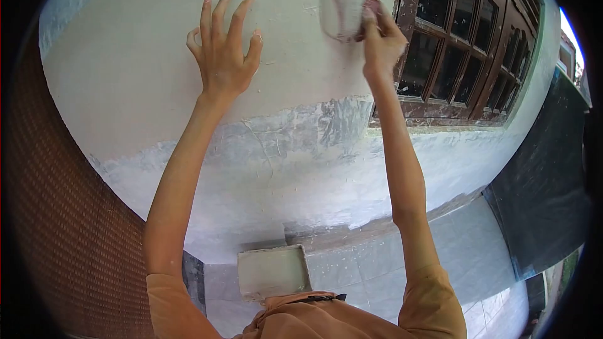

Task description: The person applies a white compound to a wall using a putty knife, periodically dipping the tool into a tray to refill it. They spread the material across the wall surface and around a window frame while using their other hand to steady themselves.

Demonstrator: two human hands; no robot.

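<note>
My left hand (225, 56) rests with spread fingers, its fingertips at the pale, putty-coated wall (144, 69). In my right hand (384, 41) is a putty scraper (347, 16), gripped by its reddish-brown handle. Its wide flat blade, smeared pale and blurred by motion, lies close against the wall, left of the window frame. Fresh-looking coating covers the upper wall, ending in a ragged edge above a patchy white and grey band (282, 132). Below, near my body, a rectangular container (307, 270) holds pale paste.
A brown wooden window (440, 28) with several glass panes borders the work on the right. Woven matting (75, 213) runs along the left side. Grey tiled floor (377, 276) lies below, and a dark sheet (540, 169) stands at the far right.
</note>
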